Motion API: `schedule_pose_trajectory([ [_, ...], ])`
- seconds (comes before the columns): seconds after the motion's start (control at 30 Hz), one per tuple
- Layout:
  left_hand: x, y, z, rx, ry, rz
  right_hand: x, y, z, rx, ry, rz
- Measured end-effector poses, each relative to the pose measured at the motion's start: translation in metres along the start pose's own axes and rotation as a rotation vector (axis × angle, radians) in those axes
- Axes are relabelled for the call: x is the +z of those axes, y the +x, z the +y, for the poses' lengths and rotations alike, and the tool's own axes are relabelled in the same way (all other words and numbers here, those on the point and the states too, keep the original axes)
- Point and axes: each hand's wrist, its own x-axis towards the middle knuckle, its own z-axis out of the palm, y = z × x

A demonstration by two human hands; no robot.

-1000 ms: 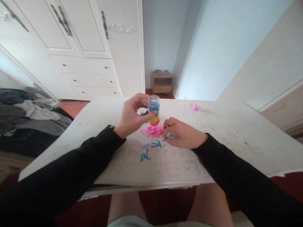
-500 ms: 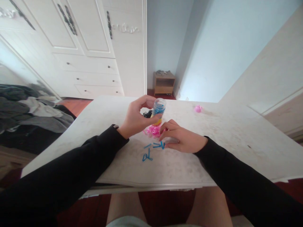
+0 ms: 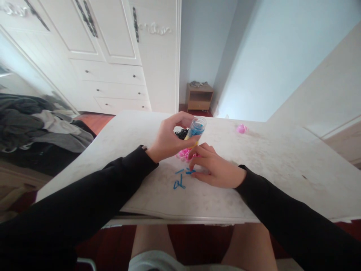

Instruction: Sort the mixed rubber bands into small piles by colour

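My left hand point(image 3: 172, 136) is wrapped round a small clear jar point(image 3: 199, 122), which has no lid on its mouth and tilts a little to the right. Blue strips fill the upper part of the jar, with yellow below them. Low over the table, my right hand point(image 3: 216, 165) has its thumb and forefinger closed about the end of a thin blue strip point(image 3: 190, 172). More blue strips point(image 3: 179, 183) lie loose to the left of its fingertips. A pink heap point(image 3: 184, 154) sits under the jar, partly hidden by my right fingers. Behind my left hand shows a black heap point(image 3: 182, 133).
A round pink object point(image 3: 241, 128) lies towards the far right of the white table point(image 3: 276, 169). Dark and pale clothes point(image 3: 50, 128) are piled at the left. Beyond the table stand a white wardrobe point(image 3: 118, 45) and a small wooden cabinet point(image 3: 200, 97).
The view has shifted a little. My left hand still holds the jar, which leans more to the right. The blue strip at my right fingertips, upright before, now lies flatter near the table.
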Motion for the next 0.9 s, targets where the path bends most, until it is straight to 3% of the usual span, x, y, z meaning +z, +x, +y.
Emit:
schedule_pose_trajectory([
  [0.23,0.000,0.000,-0.001,0.042,0.001,-0.005,0.004,0.001,-0.003,0.077,-0.010,0.008],
  [0.4,0.000,0.001,-0.001,0.071,0.011,-0.001,0.005,0.001,-0.004,0.034,0.000,-0.010],
  [0.6,0.000,0.001,-0.001,0.068,0.029,0.026,0.007,0.004,-0.006,-0.060,0.056,0.071],
  [0.9,0.000,0.001,0.001,0.046,0.030,0.018,0.013,0.012,-0.010,-0.205,0.073,0.015],
])
